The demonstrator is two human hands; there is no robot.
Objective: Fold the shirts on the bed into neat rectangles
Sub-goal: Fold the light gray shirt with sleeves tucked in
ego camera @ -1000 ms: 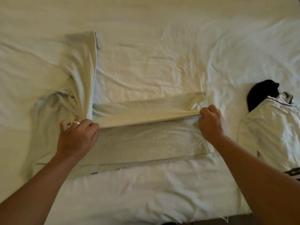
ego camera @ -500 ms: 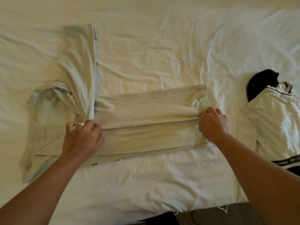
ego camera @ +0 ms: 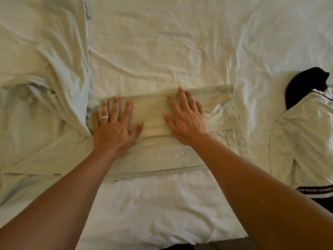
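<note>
**Item: shirt mid-fold, both palms flat**

Currently, the pale green cotton shirt [ego camera: 158, 152] lies on the white rumpled bed sheet [ego camera: 162, 42], its folded strip running left to right, sleeve trailing away at the far left. Left hand [ego camera: 115, 125] and right hand [ego camera: 185, 120] press the strip with fingers spread straight, gripping nothing. Hem edge right; bare sheet beyond. White black-trimmed garment [ego camera: 302, 134] lies apart, right.

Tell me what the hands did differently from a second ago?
Both hands let go of the folded edge. The left hand and right hand now lie flat with spread fingers on the pale shirt, whose folded flap lies further up the bed. The long sleeve still points away on the left; the white shirt stays at the right.
</note>
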